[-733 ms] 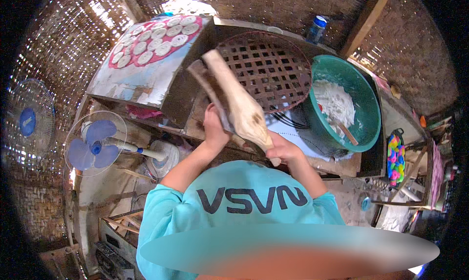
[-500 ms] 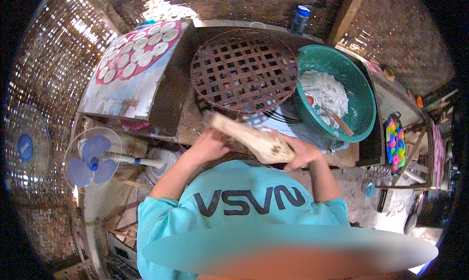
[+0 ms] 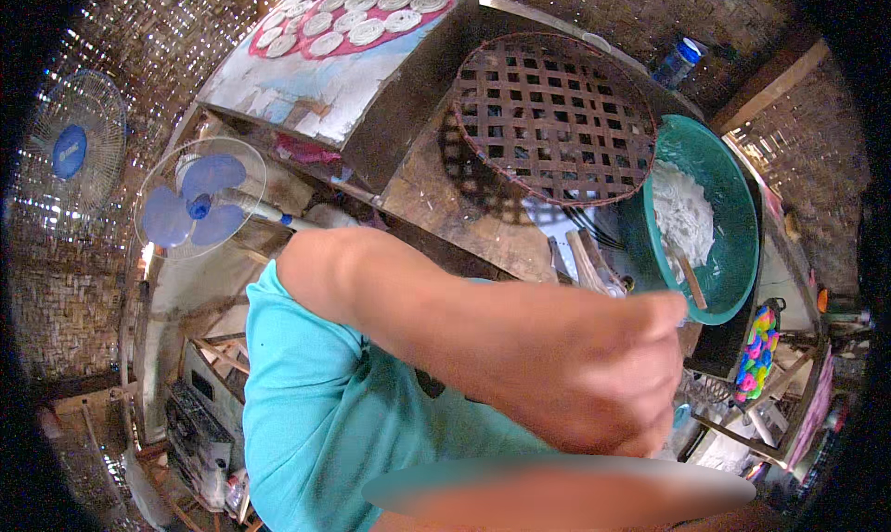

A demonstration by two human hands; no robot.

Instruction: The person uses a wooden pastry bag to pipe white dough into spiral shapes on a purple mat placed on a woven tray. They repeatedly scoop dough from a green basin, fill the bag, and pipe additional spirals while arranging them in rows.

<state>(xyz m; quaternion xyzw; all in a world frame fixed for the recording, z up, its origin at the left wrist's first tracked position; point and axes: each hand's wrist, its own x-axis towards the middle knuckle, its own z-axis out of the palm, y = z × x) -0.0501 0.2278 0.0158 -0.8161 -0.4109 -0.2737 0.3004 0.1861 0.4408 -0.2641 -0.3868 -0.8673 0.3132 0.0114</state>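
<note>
Looming close to the lens, one hand (image 3: 603, 374) is curled into a loose fist; I cannot tell whether anything is in it, nor whether it is the left or the right. The other hand is out of sight. Nearest its knuckles, up and to the right, stands the green basin (image 3: 733, 207) of white dough (image 3: 682, 212), with a wooden stick (image 3: 689, 277) leaning in it, long axis slanting toward the fist. The woven lattice tray (image 3: 557, 115) lies farther up.

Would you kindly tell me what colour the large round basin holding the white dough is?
Teal green, seen in the head view: large round basin.
</note>
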